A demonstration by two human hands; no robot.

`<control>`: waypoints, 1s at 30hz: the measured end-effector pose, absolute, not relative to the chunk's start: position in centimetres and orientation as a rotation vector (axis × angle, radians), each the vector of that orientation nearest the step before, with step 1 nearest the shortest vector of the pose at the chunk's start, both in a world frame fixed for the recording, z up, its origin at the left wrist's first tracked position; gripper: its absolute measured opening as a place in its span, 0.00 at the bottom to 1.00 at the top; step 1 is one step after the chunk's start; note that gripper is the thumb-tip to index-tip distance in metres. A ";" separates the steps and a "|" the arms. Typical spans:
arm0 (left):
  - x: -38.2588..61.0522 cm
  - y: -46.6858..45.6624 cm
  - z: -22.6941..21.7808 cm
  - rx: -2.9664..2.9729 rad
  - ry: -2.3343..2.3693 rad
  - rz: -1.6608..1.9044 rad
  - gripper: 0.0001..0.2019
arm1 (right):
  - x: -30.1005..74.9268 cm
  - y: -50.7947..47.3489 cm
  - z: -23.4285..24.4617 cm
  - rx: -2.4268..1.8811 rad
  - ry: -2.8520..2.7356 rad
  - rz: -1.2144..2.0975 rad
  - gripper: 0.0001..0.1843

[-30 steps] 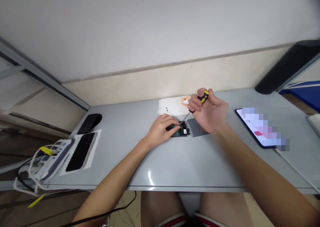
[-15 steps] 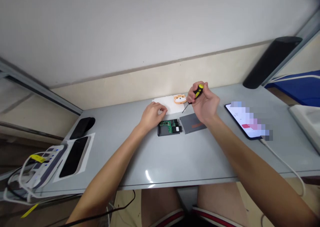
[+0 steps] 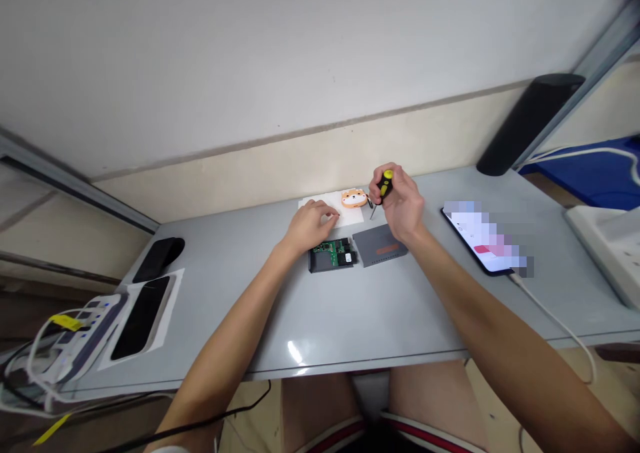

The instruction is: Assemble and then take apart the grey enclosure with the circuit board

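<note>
My right hand (image 3: 400,205) is closed round a small screwdriver (image 3: 384,185) with a black and yellow handle, its tip pointing down near the white paper (image 3: 323,206). My left hand (image 3: 311,223) rests on that paper with fingers pinched together; what they hold is too small to make out. Just in front of it lies an opened black device base with a green circuit board (image 3: 331,254). The grey cover (image 3: 379,245) lies beside it on the right. An orange animal-shaped item (image 3: 354,198) sits on the paper.
On the grey desk (image 3: 350,313), a phone (image 3: 483,240) with a white cable lies to the right. A black cylinder (image 3: 525,123) leans at the back right. At the left are a dark phone (image 3: 140,316) on paper, a black case (image 3: 159,258) and a power strip (image 3: 75,336).
My left hand left the circuit board and moved back onto the white paper. My right hand lifted the screwdriver away from the board toward the orange item.
</note>
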State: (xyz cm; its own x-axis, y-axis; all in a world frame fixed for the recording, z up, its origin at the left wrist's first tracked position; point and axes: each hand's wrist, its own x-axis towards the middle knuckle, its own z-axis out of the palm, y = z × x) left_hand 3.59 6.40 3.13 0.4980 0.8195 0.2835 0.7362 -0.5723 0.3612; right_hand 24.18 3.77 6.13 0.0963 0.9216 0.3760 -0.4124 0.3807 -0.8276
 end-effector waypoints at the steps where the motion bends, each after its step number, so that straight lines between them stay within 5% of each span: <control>1: 3.3 5.5 3.2 2.537 1.251 0.647 0.13 | 24.2 3.7 6.3 -0.625 -1.037 1.084 0.27; 8: 0.4 0.5 2.8 2.532 1.028 0.516 0.32 | 24.0 2.5 8.1 -0.631 -0.948 1.173 0.27; 13: -2.1 1.4 2.8 2.472 1.210 0.619 0.11 | 21.7 1.6 7.9 -0.528 -0.896 1.298 0.25; 30: -1.9 1.7 1.8 2.346 1.149 0.739 0.14 | 16.6 0.9 4.7 -0.472 -0.953 1.327 0.18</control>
